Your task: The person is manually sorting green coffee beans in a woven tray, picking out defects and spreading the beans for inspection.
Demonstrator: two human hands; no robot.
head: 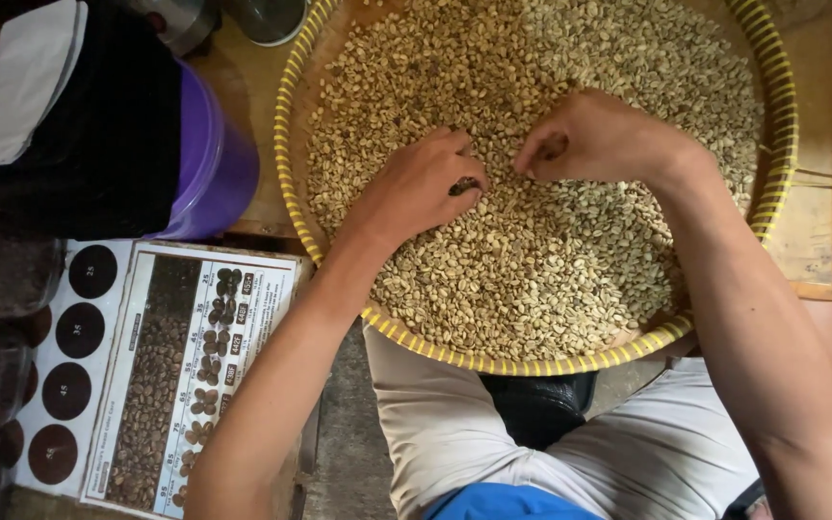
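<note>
A wide round woven tray with a yellow rim (291,193) holds a thick layer of pale green coffee beans (551,250). My left hand (421,183) rests on the beans near the tray's middle, fingers curled around a few dark beans. My right hand (599,140) is beside it, to the right, fingertips pinched together just above the bean layer. The two hands are almost touching. The tray lies across my lap and a wooden table edge.
A purple bucket (214,164) with dark fabric over it stands left of the tray. A printed chart with bean pictures and dark circles (175,366) lies at lower left. A wooden tabletop (820,231) runs along the right. My pale trousers (435,424) show below.
</note>
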